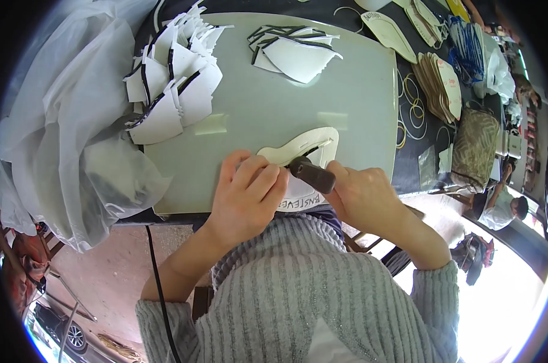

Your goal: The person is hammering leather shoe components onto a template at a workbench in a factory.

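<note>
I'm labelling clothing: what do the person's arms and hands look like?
The left hand and right hand are ungloved, with no watch visible. Grey ribbed knit sleeves stop well short of the wrists. A black cable crosses the left sleeve.

Left hand [243, 196] is half curled; right hand [364, 193] is gripping

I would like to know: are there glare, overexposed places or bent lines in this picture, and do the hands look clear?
Head view: two pale reflections lie on the table; beyond the right sleeve, the background burns out to white; table edges look bowed, corners go black; left hand and right hand look fairly clear.
</note>
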The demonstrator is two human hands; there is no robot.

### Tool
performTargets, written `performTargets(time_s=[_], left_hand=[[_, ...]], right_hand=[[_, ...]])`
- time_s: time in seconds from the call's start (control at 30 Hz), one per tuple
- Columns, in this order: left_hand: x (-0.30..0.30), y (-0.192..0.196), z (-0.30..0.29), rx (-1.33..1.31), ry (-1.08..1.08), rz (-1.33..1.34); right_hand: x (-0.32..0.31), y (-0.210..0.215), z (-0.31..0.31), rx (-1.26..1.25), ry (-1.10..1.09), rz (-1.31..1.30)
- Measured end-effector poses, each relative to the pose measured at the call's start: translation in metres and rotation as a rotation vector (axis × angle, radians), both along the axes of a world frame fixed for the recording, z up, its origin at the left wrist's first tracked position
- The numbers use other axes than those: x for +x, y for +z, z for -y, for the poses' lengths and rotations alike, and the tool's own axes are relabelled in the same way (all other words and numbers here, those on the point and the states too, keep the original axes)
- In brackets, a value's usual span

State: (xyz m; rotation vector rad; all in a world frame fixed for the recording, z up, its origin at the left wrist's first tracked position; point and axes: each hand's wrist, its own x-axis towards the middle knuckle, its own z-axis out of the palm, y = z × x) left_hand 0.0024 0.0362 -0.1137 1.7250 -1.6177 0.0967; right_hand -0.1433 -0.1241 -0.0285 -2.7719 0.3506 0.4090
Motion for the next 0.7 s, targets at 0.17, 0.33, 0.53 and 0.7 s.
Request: performTargets(time_s=[0.17,0.33,0.53,0.7], left_hand=[[-0.001,0.0,-0.004,0.002,0.009,0.013],[0.001,-0.001,-0.002,0.007,0.013,0.001],[0.007,-0.001,-0.018,0.004,0.05,0.046],[0.012,-0.001,-0.02,-0.014,-0.005,0.06]], right_hand=[[0.004,0.006,0.001,0.11,-0.108,0.297],[0.01,0.004,0.005,0.008,-0.006,0.045],[0.011,-0.001,0.011,0.016,0.066,-0.09],[0.023,0.002,0.019,0.092,0.183,-0.106]])
